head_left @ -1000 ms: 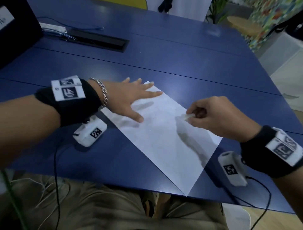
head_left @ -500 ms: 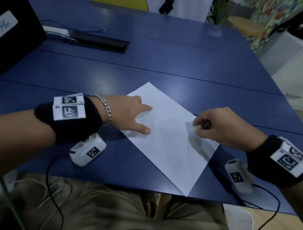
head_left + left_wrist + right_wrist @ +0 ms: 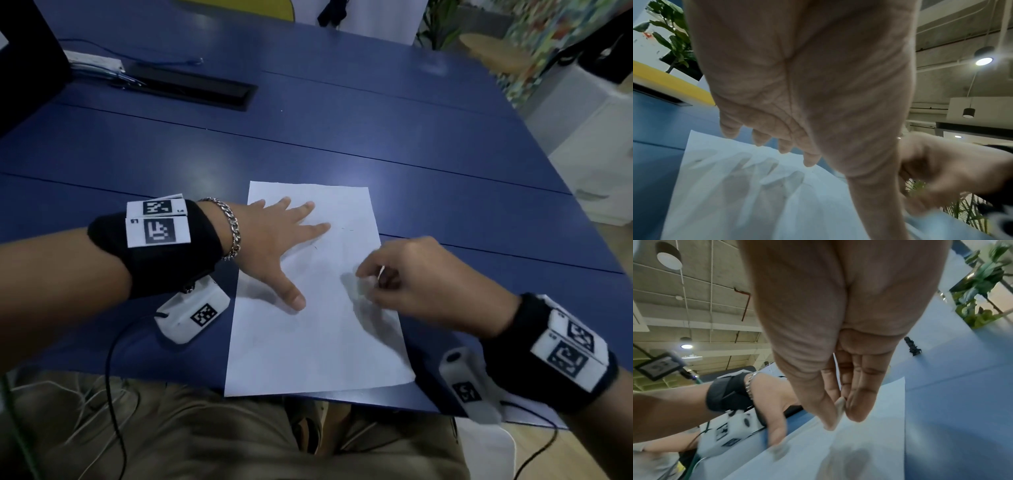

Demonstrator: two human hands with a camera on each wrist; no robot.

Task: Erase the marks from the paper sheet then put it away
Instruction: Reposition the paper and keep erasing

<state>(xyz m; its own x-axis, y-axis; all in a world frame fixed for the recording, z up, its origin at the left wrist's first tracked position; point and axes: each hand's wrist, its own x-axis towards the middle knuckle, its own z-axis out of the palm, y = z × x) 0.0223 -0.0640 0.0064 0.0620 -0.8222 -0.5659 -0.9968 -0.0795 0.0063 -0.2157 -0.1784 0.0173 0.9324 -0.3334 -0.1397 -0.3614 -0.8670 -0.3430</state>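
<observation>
A white paper sheet point(image 3: 308, 346) lies lengthwise on the blue table point(image 3: 376, 130), its near edge at the table's front edge. Faint pencil marks point(image 3: 315, 246) show near its far half. My left hand point(image 3: 301, 246) rests flat on the sheet's far left part, fingers spread and straight; in the left wrist view the fingers point(image 3: 809, 160) hover just over the paper point(image 3: 756, 203). My right hand point(image 3: 373, 284) sits over the sheet's right side and pinches a small white eraser point(image 3: 840, 404) between thumb and fingers, close above the paper point(image 3: 869, 443).
A black cable tray point(image 3: 191, 87) and a white power strip point(image 3: 94, 61) lie at the back left, beside a dark screen point(image 3: 24, 68). The table's front edge point(image 3: 137, 373) is close to my lap. Wrist camera cables hang off that edge.
The sheet has turned from lying diagonally to lying nearly straight under my left hand, whose fingers are now spread flat. My right hand with the eraser has moved onto the sheet.
</observation>
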